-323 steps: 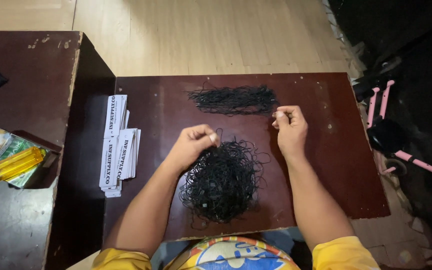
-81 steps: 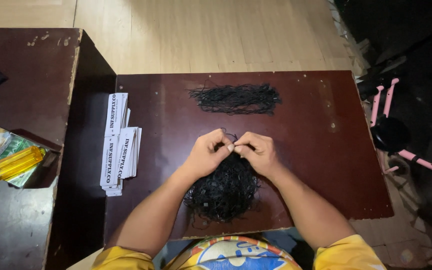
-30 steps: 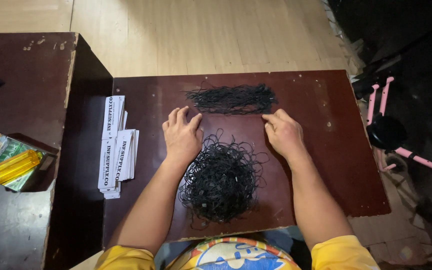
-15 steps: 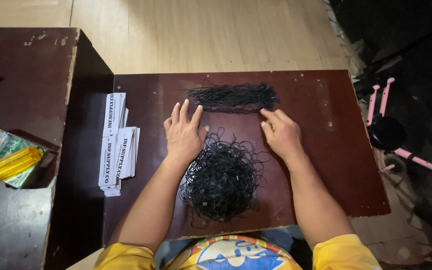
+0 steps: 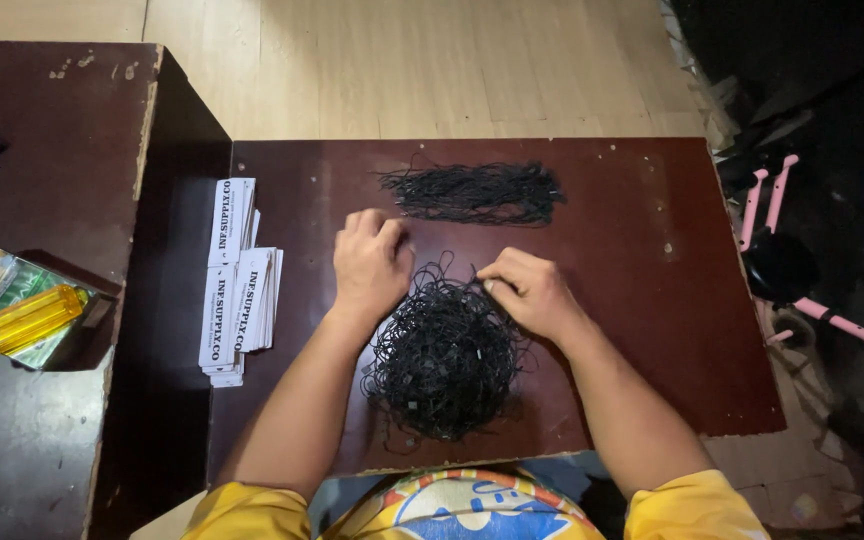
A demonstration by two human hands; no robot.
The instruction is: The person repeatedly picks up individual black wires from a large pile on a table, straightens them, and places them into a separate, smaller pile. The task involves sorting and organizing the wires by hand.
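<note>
Change: both hands have drawn back from the far bundle to the near heap; the left's fingers, spread half a second ago, are now curled.
Heap: tangled pile of thin black looped cords point(image 5: 444, 360), on the dark red-brown wooden surface point(image 5: 652, 300), between the forearms.
Handling: seemingly light, limp, snag-prone; best pinched at a single loop on the top edge.
Right hand point(image 5: 530, 292): fingertips pinched on the heap's upper rim.
Left hand point(image 5: 370, 262): loosely curled, knuckles up, beside the heap; grip unclear.
Around: straightened black cord bundle point(image 5: 474, 192) beyond; stack of white printed card strips point(image 5: 237, 280) left; nothing blocks.
</note>
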